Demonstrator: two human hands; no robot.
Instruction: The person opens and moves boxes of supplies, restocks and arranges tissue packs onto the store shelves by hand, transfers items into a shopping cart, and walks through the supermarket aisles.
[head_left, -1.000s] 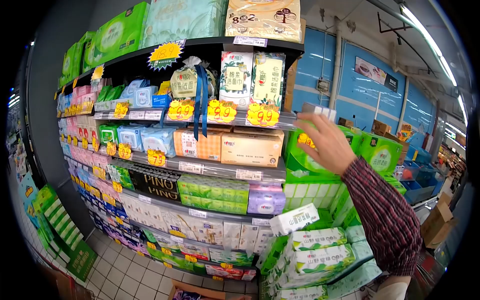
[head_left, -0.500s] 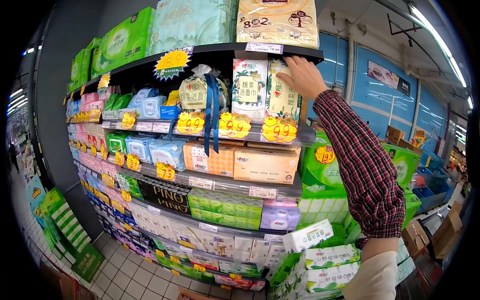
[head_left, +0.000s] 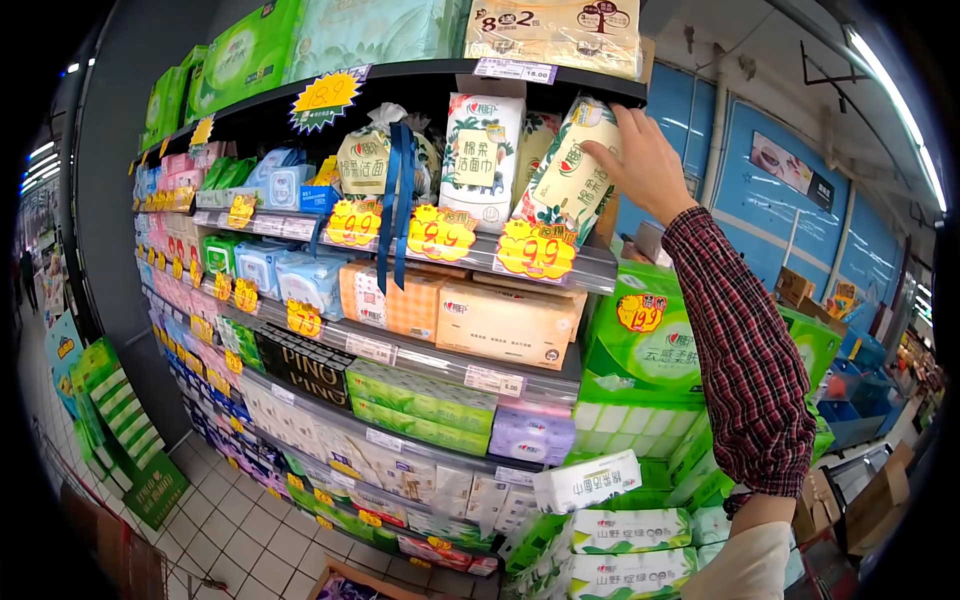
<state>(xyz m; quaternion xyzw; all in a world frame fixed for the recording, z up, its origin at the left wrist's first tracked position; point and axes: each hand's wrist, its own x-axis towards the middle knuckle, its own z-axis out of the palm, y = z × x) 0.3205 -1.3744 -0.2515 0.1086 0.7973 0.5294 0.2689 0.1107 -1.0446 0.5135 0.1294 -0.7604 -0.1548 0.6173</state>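
My right hand (head_left: 645, 160) is closed round the right side of a cream tissue pack (head_left: 572, 170) with green leaf print, at the right end of the upper shelf. The pack leans to the right, its top tilted off upright. Behind it another similar pack (head_left: 537, 150) shows in part. To the left stands a white tissue pack (head_left: 481, 165), upright. Yellow price tags reading 9.9 hang on the shelf edge (head_left: 597, 268) below. My left hand is out of the picture.
A drawstring bag (head_left: 365, 160) with blue ribbon (head_left: 398, 190) hangs over the shelf edge further left. Green boxes (head_left: 645, 335) stand below right, above stacked tissue packs (head_left: 630, 535). One white pack (head_left: 588, 482) lies askew on the stack. A cardboard box (head_left: 350, 580) is at the bottom.
My right hand went from open air to the cream pack's top, then took hold of it. The pack, upright before, now tilts right and shows another behind it.
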